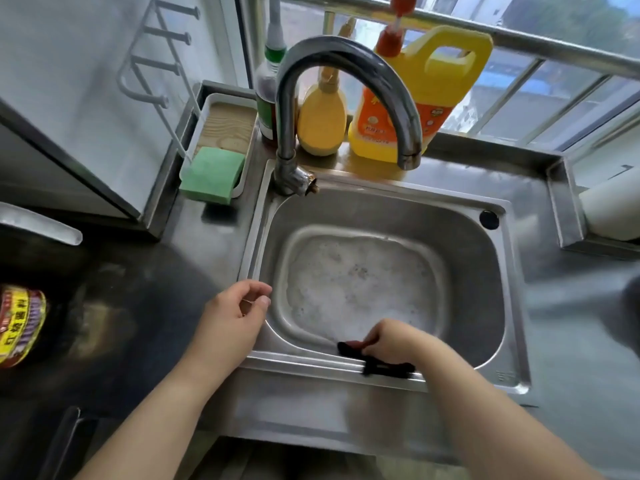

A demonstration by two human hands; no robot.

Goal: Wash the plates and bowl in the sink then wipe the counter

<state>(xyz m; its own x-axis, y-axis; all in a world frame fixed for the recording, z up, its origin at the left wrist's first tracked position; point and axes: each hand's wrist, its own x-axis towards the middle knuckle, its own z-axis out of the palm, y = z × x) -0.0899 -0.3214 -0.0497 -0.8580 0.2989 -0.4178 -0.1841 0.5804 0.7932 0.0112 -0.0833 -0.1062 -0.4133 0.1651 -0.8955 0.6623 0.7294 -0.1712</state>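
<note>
A person's right hand [391, 341] grips a dark cloth [377, 362] draped over the near rim of a steel sink [498, 289], fingers curled around it; part of the cloth trails along the rim just under the wrist. The left hand [235, 313] hovers at the sink's near-left corner, fingers loosely curled, holding nothing. Soapy water pools in the basin. A green sponge [213, 174] sits in a tray beside the tap [343, 98].

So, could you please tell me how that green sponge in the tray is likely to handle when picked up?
The green sponge looks soft and light, so probably squashy under the fingers. It overhangs the white tray edge, so a nudge might tip it out. Flat-sided, it is unlikely to roll.
</note>
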